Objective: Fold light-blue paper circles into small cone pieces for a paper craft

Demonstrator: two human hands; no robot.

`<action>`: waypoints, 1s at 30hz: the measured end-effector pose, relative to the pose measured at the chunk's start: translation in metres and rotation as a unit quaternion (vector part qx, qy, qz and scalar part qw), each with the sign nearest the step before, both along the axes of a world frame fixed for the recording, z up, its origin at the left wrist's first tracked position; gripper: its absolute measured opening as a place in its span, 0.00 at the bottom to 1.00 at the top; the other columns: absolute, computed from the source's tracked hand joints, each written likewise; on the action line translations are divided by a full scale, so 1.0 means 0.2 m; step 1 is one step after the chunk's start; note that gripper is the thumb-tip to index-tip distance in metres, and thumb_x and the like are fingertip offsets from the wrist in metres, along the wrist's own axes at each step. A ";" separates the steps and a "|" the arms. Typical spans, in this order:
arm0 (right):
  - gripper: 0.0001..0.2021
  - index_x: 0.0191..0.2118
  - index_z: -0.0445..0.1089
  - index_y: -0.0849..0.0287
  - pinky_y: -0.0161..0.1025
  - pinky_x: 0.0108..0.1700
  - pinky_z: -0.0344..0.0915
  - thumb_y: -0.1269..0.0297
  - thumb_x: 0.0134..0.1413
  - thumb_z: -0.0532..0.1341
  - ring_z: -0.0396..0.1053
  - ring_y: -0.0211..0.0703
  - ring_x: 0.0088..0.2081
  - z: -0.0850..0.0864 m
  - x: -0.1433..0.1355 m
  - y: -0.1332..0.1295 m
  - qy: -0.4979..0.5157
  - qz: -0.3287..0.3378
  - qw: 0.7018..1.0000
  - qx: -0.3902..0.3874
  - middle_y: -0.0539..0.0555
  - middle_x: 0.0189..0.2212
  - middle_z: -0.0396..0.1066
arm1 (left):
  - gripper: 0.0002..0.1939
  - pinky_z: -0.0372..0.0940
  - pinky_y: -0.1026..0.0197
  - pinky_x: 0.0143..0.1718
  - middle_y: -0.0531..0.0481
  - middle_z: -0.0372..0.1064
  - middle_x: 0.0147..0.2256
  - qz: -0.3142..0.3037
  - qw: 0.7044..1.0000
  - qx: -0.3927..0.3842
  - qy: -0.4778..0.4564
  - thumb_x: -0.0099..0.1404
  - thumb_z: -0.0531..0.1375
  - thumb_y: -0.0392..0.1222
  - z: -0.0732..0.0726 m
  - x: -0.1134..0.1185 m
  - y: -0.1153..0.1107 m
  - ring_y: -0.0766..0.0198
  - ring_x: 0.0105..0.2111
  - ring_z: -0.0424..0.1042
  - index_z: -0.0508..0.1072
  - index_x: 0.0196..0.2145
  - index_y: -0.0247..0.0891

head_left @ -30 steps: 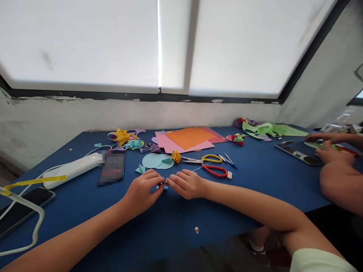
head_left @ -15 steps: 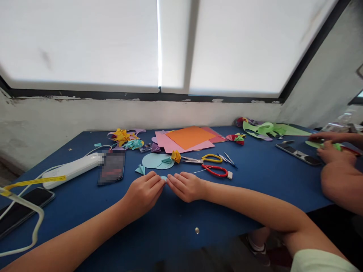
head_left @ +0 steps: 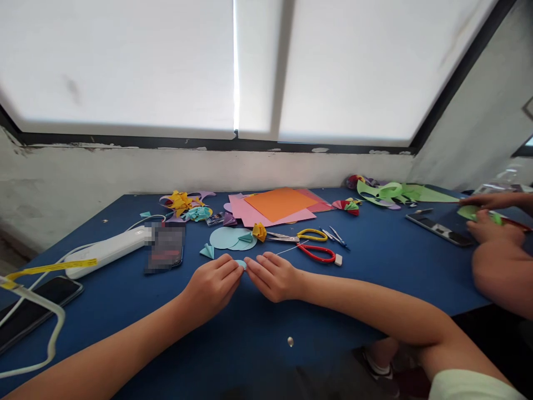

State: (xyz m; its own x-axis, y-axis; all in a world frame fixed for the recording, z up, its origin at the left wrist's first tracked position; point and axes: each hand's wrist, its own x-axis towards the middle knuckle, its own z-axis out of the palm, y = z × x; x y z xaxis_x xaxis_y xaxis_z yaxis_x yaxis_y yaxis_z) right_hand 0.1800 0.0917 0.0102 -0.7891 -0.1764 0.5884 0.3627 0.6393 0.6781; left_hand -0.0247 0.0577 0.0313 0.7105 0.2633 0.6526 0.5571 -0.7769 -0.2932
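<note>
- A shared paper-craft workspace, perhaps a classroom or hobby room; which one cannot be told.
- A blue table [head_left: 375, 266] stands against a scuffed white wall under wide windows with drawn blinds [head_left: 125, 61].
- Coloured paper sheets [head_left: 277, 204], scissors [head_left: 310, 235] and folded paper flowers [head_left: 181, 201] lie scattered.
- A second person's hands [head_left: 493, 225] work on green paper nearby.

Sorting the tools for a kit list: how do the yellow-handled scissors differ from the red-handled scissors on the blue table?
The yellow-handled scissors lie farther from the hands, blades pointing left toward a yellow paper flower. The red-handled scissors lie nearer, with a white piece at their right end. The yellow loops look slimmer than the red ones. Both lie flat on the blue table, untouched.
</note>
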 end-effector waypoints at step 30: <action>0.10 0.39 0.69 0.73 0.44 0.36 0.67 0.76 0.58 0.51 0.71 0.45 0.32 -0.03 -0.04 0.00 -0.037 -0.029 0.998 0.038 0.66 0.35 0.73 | 0.09 0.64 0.59 0.28 0.44 0.70 0.28 -0.001 0.986 0.124 0.107 0.65 0.51 0.27 0.02 -0.03 -0.01 0.58 0.32 0.70 0.71 0.34 0.28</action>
State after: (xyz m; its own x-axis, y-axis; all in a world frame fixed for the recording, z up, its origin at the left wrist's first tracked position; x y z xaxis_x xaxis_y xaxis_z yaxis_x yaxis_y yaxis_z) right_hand 0.1729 0.0924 0.0047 -0.8402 -0.1704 0.5149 0.3452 0.5642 0.7500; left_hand -0.0305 0.0561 0.0358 0.8399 0.1122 0.5310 0.4596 -0.6675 -0.5859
